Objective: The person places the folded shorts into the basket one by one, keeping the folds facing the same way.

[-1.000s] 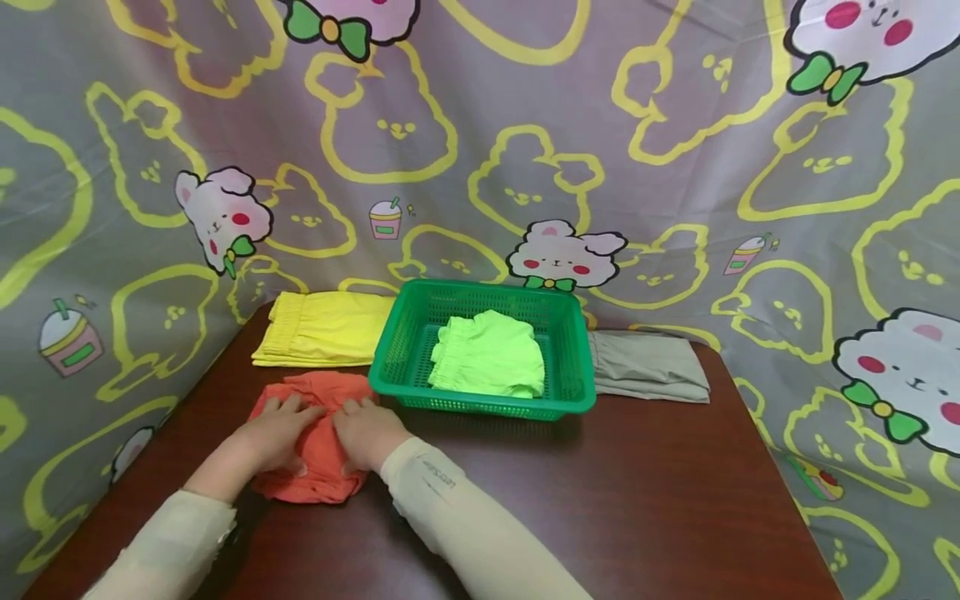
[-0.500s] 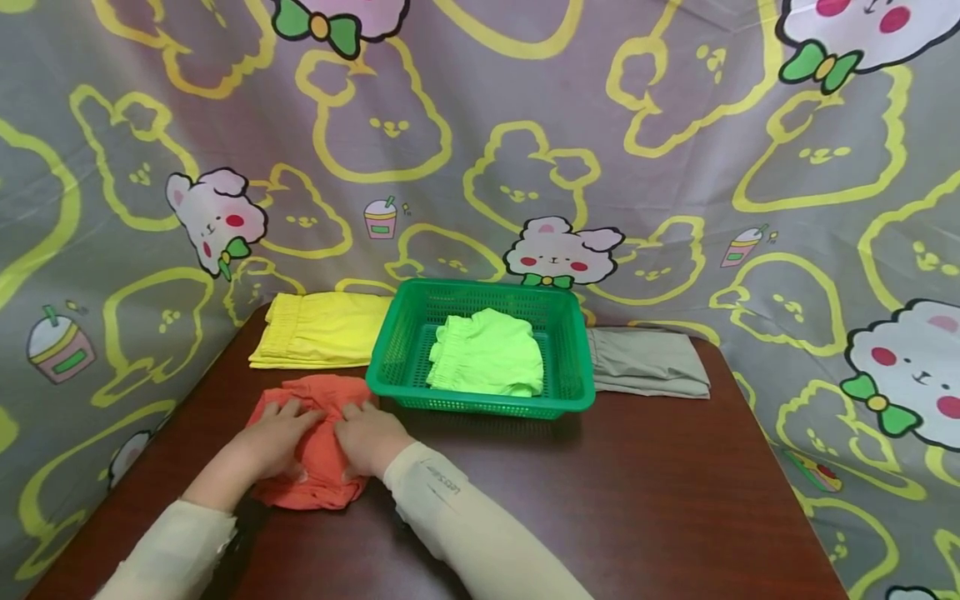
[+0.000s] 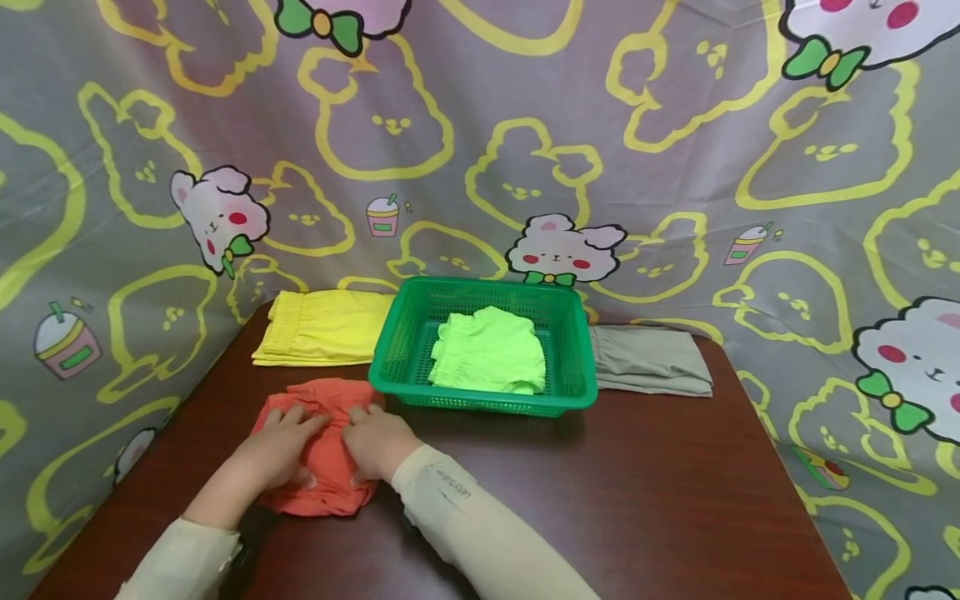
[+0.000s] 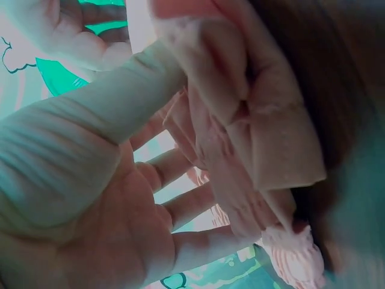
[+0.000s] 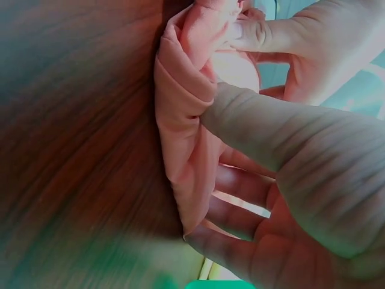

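Note:
Bunched, partly folded orange-red shorts [image 3: 322, 492] lie on the table's left side, in front of the basket. My left hand [image 3: 272, 450] rests on their left part, with fingers spread over the cloth. From the right, my right hand [image 3: 378, 442] presses on the other side. In the left wrist view the left thumb [image 4: 138, 90] touches a fold, and its fingers stretch fairly straight along the fabric. The right wrist view has the right thumb [image 5: 246, 114] against a rolled edge of the shorts [image 5: 186, 120], with fingers reaching along the far side.
A green plastic basket [image 3: 378, 358] behind the hands holds folded lime-green shorts [image 3: 487, 350]. Folded yellow shorts [image 3: 326, 329] lie at its left, a folded grey garment [image 3: 651, 360] at its right. A patterned curtain [image 3: 480, 108] borders the brown table [image 3: 637, 492] at back and sides.
Both hands and the orange-red shorts have shifted slightly toward me and to the right, with the hands still on the cloth. The basket and other garments have stayed in place.

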Motion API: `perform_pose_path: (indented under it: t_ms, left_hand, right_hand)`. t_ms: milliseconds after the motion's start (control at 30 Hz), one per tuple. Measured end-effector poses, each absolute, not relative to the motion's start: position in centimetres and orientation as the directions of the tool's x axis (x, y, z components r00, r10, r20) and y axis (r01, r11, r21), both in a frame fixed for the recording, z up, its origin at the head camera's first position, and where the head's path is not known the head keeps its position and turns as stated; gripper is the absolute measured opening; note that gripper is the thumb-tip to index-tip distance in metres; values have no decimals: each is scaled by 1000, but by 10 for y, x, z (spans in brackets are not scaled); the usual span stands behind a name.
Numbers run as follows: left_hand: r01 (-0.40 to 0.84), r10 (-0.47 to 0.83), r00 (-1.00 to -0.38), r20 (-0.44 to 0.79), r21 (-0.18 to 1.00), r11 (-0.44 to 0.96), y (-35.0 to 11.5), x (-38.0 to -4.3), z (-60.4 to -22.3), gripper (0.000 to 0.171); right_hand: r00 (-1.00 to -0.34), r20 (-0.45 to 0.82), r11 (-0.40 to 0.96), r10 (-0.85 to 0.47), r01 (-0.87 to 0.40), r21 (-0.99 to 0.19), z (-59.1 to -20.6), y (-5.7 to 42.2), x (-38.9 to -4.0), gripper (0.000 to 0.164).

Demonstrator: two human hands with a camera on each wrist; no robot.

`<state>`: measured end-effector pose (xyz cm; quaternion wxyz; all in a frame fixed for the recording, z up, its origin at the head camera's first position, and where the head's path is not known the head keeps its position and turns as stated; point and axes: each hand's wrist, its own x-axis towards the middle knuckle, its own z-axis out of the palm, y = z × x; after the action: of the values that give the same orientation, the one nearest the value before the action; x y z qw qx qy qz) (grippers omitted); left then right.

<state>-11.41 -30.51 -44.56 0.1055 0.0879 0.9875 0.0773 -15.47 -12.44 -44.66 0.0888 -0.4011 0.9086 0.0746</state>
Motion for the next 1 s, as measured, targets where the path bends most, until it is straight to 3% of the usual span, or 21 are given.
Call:
perform_pose_path:
  t_ms: [1000]
  left_hand:
    - [133, 163, -969, -188, 163, 978, -276, -95, -442, 89]
  right_hand:
    - [-622, -189, 616, -760, -782, 99, -449, -98, -144, 64]
